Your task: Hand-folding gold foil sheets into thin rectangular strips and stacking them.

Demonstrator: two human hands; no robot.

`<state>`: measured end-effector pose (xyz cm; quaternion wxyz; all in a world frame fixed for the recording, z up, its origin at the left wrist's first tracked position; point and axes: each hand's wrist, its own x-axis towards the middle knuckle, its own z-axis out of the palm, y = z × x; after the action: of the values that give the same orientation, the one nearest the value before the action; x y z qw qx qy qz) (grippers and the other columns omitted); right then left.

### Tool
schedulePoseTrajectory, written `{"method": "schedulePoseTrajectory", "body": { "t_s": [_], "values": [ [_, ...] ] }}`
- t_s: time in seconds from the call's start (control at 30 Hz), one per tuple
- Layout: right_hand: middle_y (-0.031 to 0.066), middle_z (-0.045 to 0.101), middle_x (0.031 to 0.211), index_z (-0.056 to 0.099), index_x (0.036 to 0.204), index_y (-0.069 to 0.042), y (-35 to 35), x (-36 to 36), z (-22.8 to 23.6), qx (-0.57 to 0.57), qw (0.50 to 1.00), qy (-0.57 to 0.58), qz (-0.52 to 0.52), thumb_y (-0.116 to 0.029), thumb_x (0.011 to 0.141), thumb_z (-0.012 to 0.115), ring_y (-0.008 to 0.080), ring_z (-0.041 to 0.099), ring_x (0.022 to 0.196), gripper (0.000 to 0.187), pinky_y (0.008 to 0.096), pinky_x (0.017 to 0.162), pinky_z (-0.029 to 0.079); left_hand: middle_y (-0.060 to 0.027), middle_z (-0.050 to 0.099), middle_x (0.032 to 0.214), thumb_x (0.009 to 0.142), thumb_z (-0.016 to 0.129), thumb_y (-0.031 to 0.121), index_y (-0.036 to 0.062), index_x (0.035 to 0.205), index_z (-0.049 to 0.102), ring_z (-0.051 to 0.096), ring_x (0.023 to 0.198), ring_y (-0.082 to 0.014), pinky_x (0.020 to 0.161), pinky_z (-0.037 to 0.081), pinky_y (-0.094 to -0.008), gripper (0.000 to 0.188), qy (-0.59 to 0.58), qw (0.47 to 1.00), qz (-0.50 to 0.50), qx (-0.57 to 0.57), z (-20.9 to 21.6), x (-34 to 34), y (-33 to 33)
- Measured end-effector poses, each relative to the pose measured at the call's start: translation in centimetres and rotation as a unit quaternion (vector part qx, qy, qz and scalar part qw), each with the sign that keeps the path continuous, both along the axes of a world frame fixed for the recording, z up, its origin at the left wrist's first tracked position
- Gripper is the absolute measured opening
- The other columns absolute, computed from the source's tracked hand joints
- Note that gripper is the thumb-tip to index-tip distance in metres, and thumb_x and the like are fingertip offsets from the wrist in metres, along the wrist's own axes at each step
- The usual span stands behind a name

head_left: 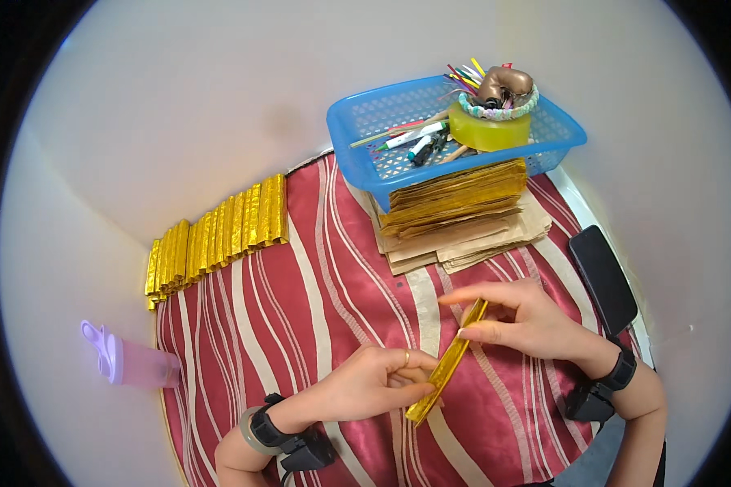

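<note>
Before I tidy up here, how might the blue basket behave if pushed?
The blue basket may slide or tip, as it seems perched on stacked papers. Its perforated walls suggest light, slightly flexible plastic. Pens lying inside could roll.

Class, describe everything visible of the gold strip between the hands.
The gold strip is long, narrow and shiny, like folded foil paper. It slants over the striped cloth, its far end toward the right. The left hand holds its near end between thumb and fingers; the right hand touches it near the far end.
</note>
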<state>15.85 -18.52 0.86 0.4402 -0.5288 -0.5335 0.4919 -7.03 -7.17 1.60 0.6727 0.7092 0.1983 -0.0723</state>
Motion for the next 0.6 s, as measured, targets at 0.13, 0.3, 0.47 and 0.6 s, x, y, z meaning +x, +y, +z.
{"method": "schedulePoseTrajectory", "body": {
  "t_s": [0.13, 0.3, 0.47, 0.6],
  "values": [
    [0.0118, 0.067, 0.103, 0.050, 0.140, -0.007, -0.3, 0.5, -0.4, 0.099, 0.989, -0.085, 0.077, -0.006, 0.090, 0.066, 0.0081, 0.061, 0.093, 0.053, 0.0220, 0.076, 0.049, -0.0091, 0.072, 0.103, 0.092, 0.063, 0.008, -0.0020, 0.124, 0.057, 0.067, 0.091, -0.0091, 0.080, 0.053, -0.0246, 0.034, 0.070, 0.991, -0.035, -0.107, -0.7, -0.2, 0.6],
    [0.0074, 0.069, 0.099, 0.040, 0.146, -0.007, -0.2, -0.2, -0.2, -0.041, 0.989, 0.124, 0.063, -0.002, 0.086, 0.069, 0.0068, 0.060, 0.087, 0.067, 0.0225, 0.076, 0.049, -0.0082, 0.072, 0.099, 0.093, 0.063, 0.010, -0.0010, 0.118, 0.058, 0.065, 0.085, -0.0089, 0.075, 0.052, -0.0246, 0.028, 0.102, 0.977, -0.185, -0.006, 1.8, 0.8, 0.7],
    [0.0061, 0.071, 0.087, 0.049, 0.133, -0.004, -0.7, -0.8, -0.1, -0.004, 1.000, 0.021, 0.022, -0.003, 0.085, 0.071, 0.0097, 0.064, 0.080, 0.053, 0.0238, 0.073, 0.049, -0.0061, 0.067, 0.095, 0.087, 0.070, 0.005, 0.0022, 0.121, 0.056, 0.065, 0.077, -0.0102, 0.068, 0.051, -0.0215, 0.037, -0.075, 0.982, 0.169, 0.025, 0.7, 0.0, -0.6],
    [0.0085, 0.072, 0.086, 0.053, 0.117, -0.003, -1.0, -1.3, 0.5, 0.006, 0.999, -0.037, 0.003, -0.007, 0.084, 0.074, 0.0113, 0.067, 0.078, 0.039, 0.0250, 0.069, 0.051, -0.0054, 0.064, 0.094, 0.085, 0.071, 0.000, 0.0025, 0.119, 0.060, 0.064, 0.077, -0.0089, 0.065, 0.049, -0.0198, 0.036, -0.128, 0.977, 0.119, 0.121, 1.8, 0.4, -0.5]
  ]
}}
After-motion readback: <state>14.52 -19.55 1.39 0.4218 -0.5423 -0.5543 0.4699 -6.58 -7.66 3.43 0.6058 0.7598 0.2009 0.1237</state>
